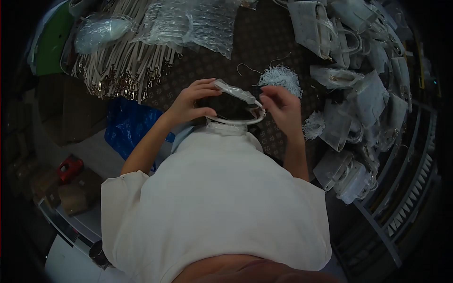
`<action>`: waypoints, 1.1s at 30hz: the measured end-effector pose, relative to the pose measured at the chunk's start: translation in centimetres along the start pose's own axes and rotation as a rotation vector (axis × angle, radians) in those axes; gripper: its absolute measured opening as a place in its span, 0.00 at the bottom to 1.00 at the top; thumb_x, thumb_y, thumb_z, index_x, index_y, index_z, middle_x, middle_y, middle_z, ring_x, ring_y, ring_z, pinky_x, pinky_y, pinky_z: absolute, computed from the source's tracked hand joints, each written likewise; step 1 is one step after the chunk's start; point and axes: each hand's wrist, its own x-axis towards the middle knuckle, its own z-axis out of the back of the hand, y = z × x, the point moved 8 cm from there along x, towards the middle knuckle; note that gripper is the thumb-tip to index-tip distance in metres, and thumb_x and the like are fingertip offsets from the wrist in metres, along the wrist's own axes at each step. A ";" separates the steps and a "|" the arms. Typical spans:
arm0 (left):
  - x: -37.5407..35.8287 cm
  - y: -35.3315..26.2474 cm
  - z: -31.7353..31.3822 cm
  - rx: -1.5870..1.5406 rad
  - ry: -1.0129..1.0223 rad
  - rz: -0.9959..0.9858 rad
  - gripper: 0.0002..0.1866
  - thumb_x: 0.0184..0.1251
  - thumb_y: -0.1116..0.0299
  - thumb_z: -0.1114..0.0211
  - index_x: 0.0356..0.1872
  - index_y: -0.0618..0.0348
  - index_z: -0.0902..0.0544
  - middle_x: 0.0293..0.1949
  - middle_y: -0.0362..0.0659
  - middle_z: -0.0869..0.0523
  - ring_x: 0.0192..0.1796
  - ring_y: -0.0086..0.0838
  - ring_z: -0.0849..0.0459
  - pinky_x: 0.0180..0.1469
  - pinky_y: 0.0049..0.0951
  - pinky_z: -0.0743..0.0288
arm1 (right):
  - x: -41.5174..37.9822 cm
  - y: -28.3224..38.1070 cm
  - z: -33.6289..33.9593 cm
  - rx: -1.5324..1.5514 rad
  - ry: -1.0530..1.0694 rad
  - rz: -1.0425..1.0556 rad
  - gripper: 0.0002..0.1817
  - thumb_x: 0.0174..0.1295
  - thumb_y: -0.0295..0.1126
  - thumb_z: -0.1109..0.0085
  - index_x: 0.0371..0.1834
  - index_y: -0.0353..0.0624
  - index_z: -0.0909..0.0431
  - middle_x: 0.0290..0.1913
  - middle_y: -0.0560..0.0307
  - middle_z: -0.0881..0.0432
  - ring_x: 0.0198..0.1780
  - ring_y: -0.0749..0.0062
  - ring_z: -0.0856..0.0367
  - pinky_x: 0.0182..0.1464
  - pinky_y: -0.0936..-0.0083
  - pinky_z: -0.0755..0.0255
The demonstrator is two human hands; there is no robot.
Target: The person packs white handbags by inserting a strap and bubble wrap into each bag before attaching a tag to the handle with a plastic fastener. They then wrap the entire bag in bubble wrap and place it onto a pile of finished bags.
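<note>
A white handbag (226, 128) is at the table's near edge, against my shirt, mostly hidden below its handles. One raised handle is wrapped in clear plastic film (234, 91); the other handle (240, 122) curves lower, nearer to me. My left hand (194, 100) is curved in a wide C, its fingertips at the left end of the wrapped handle and its thumb by the lower one. At the right end of the handles, my right hand (281, 106) has thumb and fingers pinched together. Whatever lies between those fingertips is too small to make out.
Shredded white filler (281, 79) lies beyond my right hand. Wrapped white bags (370, 96) pile up at the right. Straps with metal clasps (127, 70) and plastic packaging (188, 23) cover the far left. Blue plastic (130, 127) hangs beside my left forearm.
</note>
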 end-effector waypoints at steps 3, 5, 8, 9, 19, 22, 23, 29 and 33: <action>-0.3 3.7 3.1 -0.503 -0.233 0.161 0.12 0.56 0.67 0.35 0.38 0.64 0.19 0.40 0.44 0.17 0.50 0.30 0.23 0.56 0.29 0.32 | 3.3 -4.0 3.0 0.199 -0.190 -0.183 0.08 0.51 0.26 0.37 0.33 0.36 0.21 0.29 0.56 0.21 0.25 0.79 0.24 0.27 0.85 0.30; -0.3 6.7 4.6 -0.658 -0.391 0.339 0.09 0.62 0.68 0.40 0.33 0.64 0.19 0.34 0.43 0.16 0.40 0.22 0.20 0.49 0.23 0.29 | 7.5 -4.1 1.8 -0.005 -0.108 -0.081 0.11 0.50 0.28 0.36 0.36 0.37 0.21 0.33 0.54 0.21 0.30 0.75 0.22 0.31 0.81 0.28; 0.0 10.0 5.3 -0.568 -0.468 0.484 0.09 0.63 0.68 0.41 0.34 0.63 0.19 0.34 0.42 0.16 0.39 0.21 0.20 0.47 0.21 0.28 | 12.6 -1.9 -3.4 -0.451 -0.012 0.359 0.24 0.46 0.35 0.32 0.48 0.41 0.26 0.47 0.48 0.24 0.48 0.60 0.24 0.46 0.68 0.28; 0.2 10.6 5.2 -0.562 -0.480 0.471 0.09 0.63 0.68 0.41 0.34 0.63 0.19 0.34 0.42 0.16 0.39 0.21 0.20 0.47 0.21 0.28 | 13.6 -1.8 -6.0 -0.584 -0.002 0.453 0.27 0.45 0.36 0.32 0.50 0.41 0.28 0.51 0.48 0.27 0.52 0.58 0.27 0.49 0.68 0.30; -4.5 17.0 2.0 -0.900 -0.587 0.697 0.13 0.64 0.67 0.44 0.46 0.62 0.24 0.42 0.40 0.19 0.42 0.22 0.21 0.45 0.21 0.28 | 14.5 -2.9 -17.5 0.480 0.850 -0.366 0.17 0.52 0.21 0.47 0.47 0.36 0.26 0.37 0.52 0.20 0.35 0.63 0.19 0.42 0.67 0.26; -3.9 17.2 0.5 -1.225 -0.576 0.722 0.22 0.64 0.56 0.43 0.54 0.59 0.30 0.48 0.42 0.22 0.47 0.25 0.23 0.48 0.26 0.29 | 15.6 -3.9 -15.6 1.052 0.627 -0.491 0.13 0.53 0.20 0.49 0.43 0.33 0.26 0.34 0.57 0.20 0.35 0.70 0.20 0.38 0.74 0.26; -3.7 16.9 -0.2 -1.357 -0.559 0.788 0.25 0.64 0.53 0.44 0.56 0.58 0.32 0.49 0.43 0.23 0.49 0.27 0.24 0.50 0.28 0.30 | 15.7 -5.0 -14.7 1.054 0.615 -0.494 0.13 0.53 0.20 0.49 0.43 0.33 0.26 0.34 0.57 0.20 0.35 0.70 0.20 0.38 0.74 0.26; 0.8 17.0 -1.9 -1.015 -0.351 0.898 0.29 0.65 0.50 0.45 0.59 0.61 0.35 0.52 0.46 0.25 0.51 0.32 0.24 0.52 0.30 0.30 | 12.6 -17.2 -6.4 0.785 0.121 -0.584 0.09 0.50 0.23 0.48 0.35 0.33 0.27 0.35 0.54 0.20 0.39 0.64 0.19 0.37 0.73 0.27; 5.6 17.6 -2.4 -0.760 -0.247 0.869 0.32 0.56 0.51 0.35 0.56 0.60 0.32 0.48 0.46 0.23 0.48 0.29 0.23 0.50 0.29 0.31 | 10.4 -16.9 0.6 -0.259 -0.312 -0.224 0.09 0.49 0.26 0.45 0.34 0.35 0.26 0.31 0.51 0.22 0.36 0.54 0.22 0.38 0.65 0.30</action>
